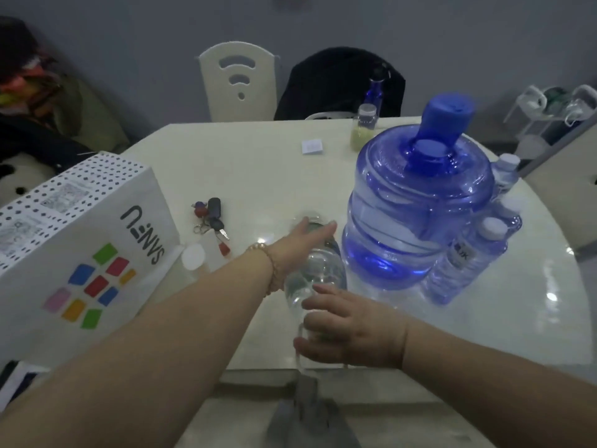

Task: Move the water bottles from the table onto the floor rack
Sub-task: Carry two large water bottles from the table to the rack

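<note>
Clear bottle (pixel 315 273) over the counter (pixel 258 176) near edge, tipped, long axis running away from the person | right hand (pixel 352 328) nearer, curled round its near end | left hand (pixel 303 234) straight-fingered, touching its far end

Glossy table (pixel 258 176), clear plastic bottle (pixel 318 270)
</note>
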The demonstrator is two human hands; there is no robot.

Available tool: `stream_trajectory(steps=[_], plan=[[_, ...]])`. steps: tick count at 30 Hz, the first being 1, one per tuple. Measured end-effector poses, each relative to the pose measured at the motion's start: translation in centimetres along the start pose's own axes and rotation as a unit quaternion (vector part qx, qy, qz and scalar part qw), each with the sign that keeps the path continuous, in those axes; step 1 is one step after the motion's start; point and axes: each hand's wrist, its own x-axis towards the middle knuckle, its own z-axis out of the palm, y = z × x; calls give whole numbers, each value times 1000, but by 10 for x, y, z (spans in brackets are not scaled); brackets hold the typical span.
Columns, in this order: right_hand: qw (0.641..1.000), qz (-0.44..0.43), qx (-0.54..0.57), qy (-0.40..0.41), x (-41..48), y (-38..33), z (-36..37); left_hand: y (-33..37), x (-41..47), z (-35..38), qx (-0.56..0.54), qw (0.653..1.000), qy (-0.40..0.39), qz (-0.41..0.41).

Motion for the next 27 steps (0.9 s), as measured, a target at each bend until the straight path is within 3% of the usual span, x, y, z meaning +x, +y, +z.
stream_trajectory(steps=[4, 10, 12, 15, 17, 21, 27], plan=[[1000, -5, 11, -2, -18, -11, 20, -36, 15, 11, 164, 979, 115, 40], [995, 2, 21, -99, -32, -13, 36, -75, 21, 25, 285, 941, 153, 102], [989, 25, 25, -146, -44, -12, 32, -86, 22, 26, 260, 945, 158, 121], [964, 186, 30, -186, -53, -16, 28, -92, 25, 25, 213, 955, 156, 133], [936, 304, 58, -167, -47, -24, 33, -92, 26, 27, 204, 956, 166, 130], [873, 460, 106, -123, -20, -40, 55, -88, 30, 24, 141, 963, 189, 130], [812, 540, 139, -172, -5, -45, 83, -81, 45, 4, 175, 960, 206, 74]])
